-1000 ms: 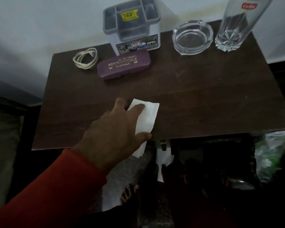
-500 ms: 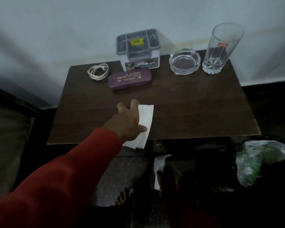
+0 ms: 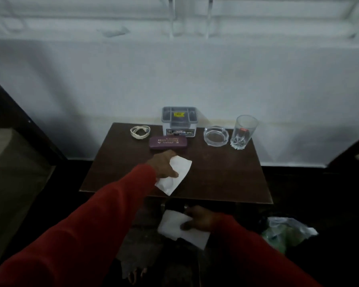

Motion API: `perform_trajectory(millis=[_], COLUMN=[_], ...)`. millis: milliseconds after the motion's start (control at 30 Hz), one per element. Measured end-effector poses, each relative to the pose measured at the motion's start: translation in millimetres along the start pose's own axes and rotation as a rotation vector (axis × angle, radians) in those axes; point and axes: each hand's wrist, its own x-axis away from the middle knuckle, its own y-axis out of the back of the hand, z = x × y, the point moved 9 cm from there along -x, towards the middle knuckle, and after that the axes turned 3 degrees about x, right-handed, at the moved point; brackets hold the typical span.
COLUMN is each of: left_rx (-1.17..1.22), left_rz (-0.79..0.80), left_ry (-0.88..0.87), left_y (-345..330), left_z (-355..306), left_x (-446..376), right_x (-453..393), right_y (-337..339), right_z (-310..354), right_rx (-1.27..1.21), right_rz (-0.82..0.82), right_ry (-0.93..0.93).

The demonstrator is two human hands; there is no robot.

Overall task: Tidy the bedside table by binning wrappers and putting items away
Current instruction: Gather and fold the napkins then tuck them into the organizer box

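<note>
Lifted off the table (image 3: 226, 172) edge, one white wrapper (image 3: 177, 176) hangs pinched in the left hand (image 3: 163, 165); right hand (image 3: 199, 219) grips another wrapper (image 3: 174, 226) below, now visible; binning looks next.

white wrapper (image 3: 179, 172) | on table's near edge (overhanging) | second wrapper (image 3: 174, 226) | below

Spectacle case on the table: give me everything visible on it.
The spectacle case is a long, rounded, dark purple box, apparently hard-shelled, with gold lettering on its lid, too blurred to read. It is closed and lies flat on the brown table, lengthwise across it, just in front of the grey organiser box and right of the coiled white cable. The left hand is just in front; contact unclear.
</note>
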Motion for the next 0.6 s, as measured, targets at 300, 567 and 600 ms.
perform_trajectory(millis=[300, 567, 600], left_rx=[0.008, -0.004, -0.009], left_rz=[-0.108, -0.008, -0.007], left_ry=[0.058, 0.156, 0.164], left_y=[18.6, 10.1, 9.6], left_z=[13.2, 38.9, 39.7], left_x=[1.0, -12.3, -12.7], right_x=[60.3, 4.9, 0.1], right_y=[167.9, 158.0, 158.4], right_z=[42.1, -8.6, -13.4], right_rx=[-0.296, 0.055, 0.137], right_rz=[-0.454, -0.463, -0.472], right_ry=[0.157, -0.117, -0.140])
